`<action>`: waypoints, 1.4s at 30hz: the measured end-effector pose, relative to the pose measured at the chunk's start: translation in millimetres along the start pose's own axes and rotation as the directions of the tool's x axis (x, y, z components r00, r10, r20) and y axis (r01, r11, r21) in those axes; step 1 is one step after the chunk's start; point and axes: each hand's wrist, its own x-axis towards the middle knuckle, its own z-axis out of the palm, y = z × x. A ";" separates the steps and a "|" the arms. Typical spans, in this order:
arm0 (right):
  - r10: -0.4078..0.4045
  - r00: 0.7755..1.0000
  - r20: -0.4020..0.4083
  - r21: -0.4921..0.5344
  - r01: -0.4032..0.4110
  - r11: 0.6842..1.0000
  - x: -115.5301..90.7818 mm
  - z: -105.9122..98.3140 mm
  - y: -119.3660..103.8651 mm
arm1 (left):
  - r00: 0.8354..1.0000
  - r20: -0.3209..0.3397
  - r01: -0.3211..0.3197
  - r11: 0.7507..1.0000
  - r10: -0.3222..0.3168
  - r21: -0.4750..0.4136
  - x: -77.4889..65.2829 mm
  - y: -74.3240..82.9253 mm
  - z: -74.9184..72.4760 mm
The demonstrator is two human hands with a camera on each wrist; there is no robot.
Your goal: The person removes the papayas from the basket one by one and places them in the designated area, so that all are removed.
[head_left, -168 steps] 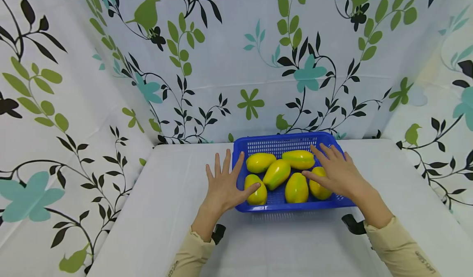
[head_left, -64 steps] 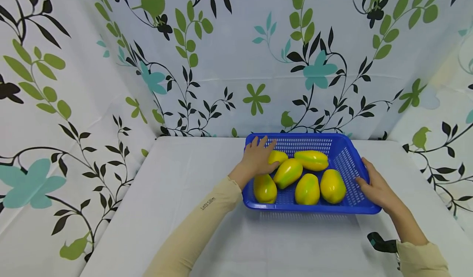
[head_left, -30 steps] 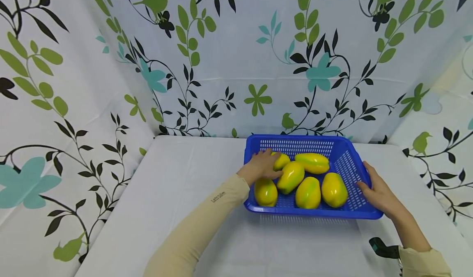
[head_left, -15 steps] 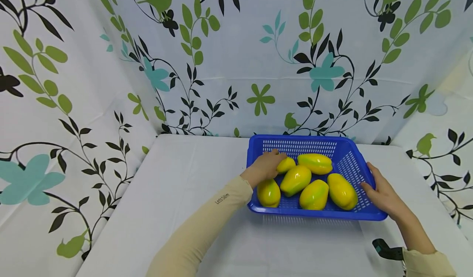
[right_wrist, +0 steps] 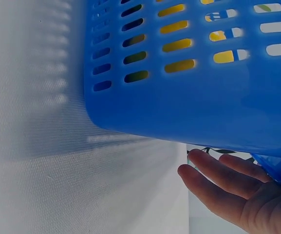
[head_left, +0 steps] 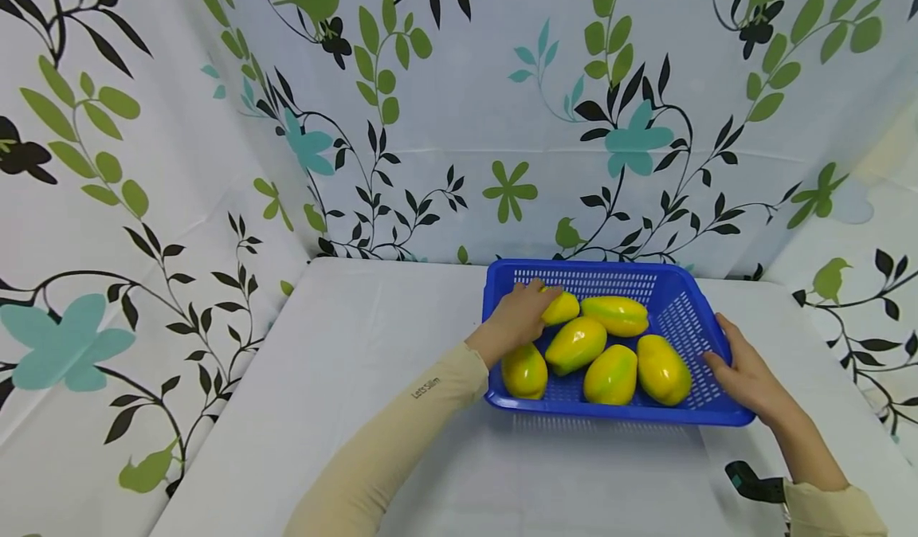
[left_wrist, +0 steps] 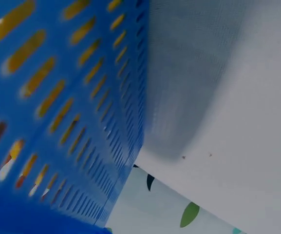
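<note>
A blue plastic basket [head_left: 622,412] holds several shiny yellow-green papayas, such as the one at front middle [head_left: 611,375]. My left hand [head_left: 518,319] reaches over its left side and grips the back-left papaya [head_left: 561,308], fingers curled over its left end. The front-left papaya [head_left: 525,372] lies just below that hand. My right hand [head_left: 744,372] holds the basket's right rim, thumb over the inner side and fingers outside. In the right wrist view, the fingers [right_wrist: 218,187] reach under the blue rim. Only the basket's slotted wall [left_wrist: 82,107] appears in the left wrist view; the left hand is hidden there.
The basket stands on a white-covered table [head_left: 402,322], close to the back curtain [head_left: 459,123] printed with leaves and birds. Patterned cloth also hangs at both sides. A black camera mount [head_left: 753,483] sticks out from the right wrist.
My hands went from spread over the basket to the right rim and back-left papaya. The left fingers closed round that papaya, which shifted slightly right and up. The front-right papaya tilted.
</note>
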 end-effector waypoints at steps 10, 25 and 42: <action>0.011 1.000 0.003 -0.001 -0.011 1.000 0.0 -1.8 3.2 | 0.996 -0.090 0.013 0.995 -0.003 0.104 -11.3 -3.4 -21.8; 0.020 1.000 0.013 -0.013 -0.020 1.000 0.6 -2.0 3.5 | 0.937 -0.346 0.043 0.999 -0.041 -0.003 -42.5 -48.2 -42.6; 0.001 1.000 0.004 -0.007 -0.001 1.000 0.8 0.5 1.6 | 0.877 -0.366 0.254 0.946 -0.313 -0.199 -80.5 -122.2 -31.1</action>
